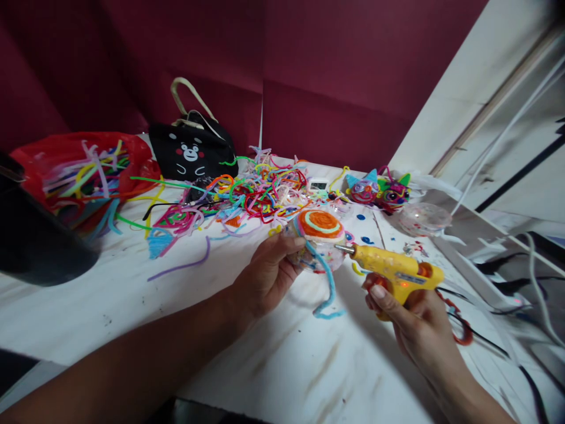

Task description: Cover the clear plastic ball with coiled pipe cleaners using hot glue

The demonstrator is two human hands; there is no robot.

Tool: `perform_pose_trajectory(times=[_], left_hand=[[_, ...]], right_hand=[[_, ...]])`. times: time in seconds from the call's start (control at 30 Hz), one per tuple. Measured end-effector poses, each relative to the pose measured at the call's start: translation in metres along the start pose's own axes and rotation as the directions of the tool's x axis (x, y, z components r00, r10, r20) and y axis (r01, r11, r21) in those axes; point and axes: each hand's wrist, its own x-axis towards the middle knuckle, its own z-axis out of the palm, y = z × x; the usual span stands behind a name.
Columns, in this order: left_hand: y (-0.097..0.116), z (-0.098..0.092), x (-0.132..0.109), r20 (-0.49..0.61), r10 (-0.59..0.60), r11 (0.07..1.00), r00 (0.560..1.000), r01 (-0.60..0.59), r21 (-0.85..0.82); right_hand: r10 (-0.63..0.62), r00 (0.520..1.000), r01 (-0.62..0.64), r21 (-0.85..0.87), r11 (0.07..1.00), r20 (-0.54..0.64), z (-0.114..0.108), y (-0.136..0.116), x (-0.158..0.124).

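Note:
My left hand (268,272) is closed around a clear ball (318,241) whose top is covered with a spiral of orange, white and green pipe cleaner. A light blue pipe cleaner (325,282) hangs from the ball down to the table. My right hand (404,315) grips a yellow glue gun (397,270), finger at the trigger. Its metal nozzle touches the right side of the ball.
A heap of coloured pipe cleaners (247,191) lies behind the ball. A red bag (82,171) of more sits far left, a black bear bag (192,150) behind. Two finished colourful balls (378,191) and a clear ball (424,218) are at right. Cables run along the right edge.

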Motion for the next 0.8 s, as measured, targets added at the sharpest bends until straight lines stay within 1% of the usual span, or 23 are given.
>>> perform_pose_trajectory(times=[0.2, 0.4, 0.63, 0.8], left_hand=[[0.001, -0.001, 0.002, -0.013, 0.000, 1.000, 1.000, 0.000, 0.007], [-0.003, 0.002, -0.001, 0.011, -0.012, 0.998, 1.000, 0.012, 0.059], [-0.001, -0.001, 0.001, 0.009, 0.005, 0.997, 1.000, -0.006, 0.074], [-0.004, 0.001, -0.002, 0.024, 0.017, 0.995, 1.000, -0.019, 0.097]], right_hand=[[-0.022, 1.000, 0.022, 0.007, 1.000, 0.021, -0.002, 0.000, 0.000], [-0.044, 0.999, 0.044, -0.030, 0.999, 0.014, 0.005, -0.003, -0.002], [-0.083, 0.996, 0.082, -0.028, 0.996, -0.042, 0.005, -0.005, -0.001], [-0.105, 0.991, 0.101, -0.053, 0.993, -0.081, 0.010, -0.004, -0.006]])
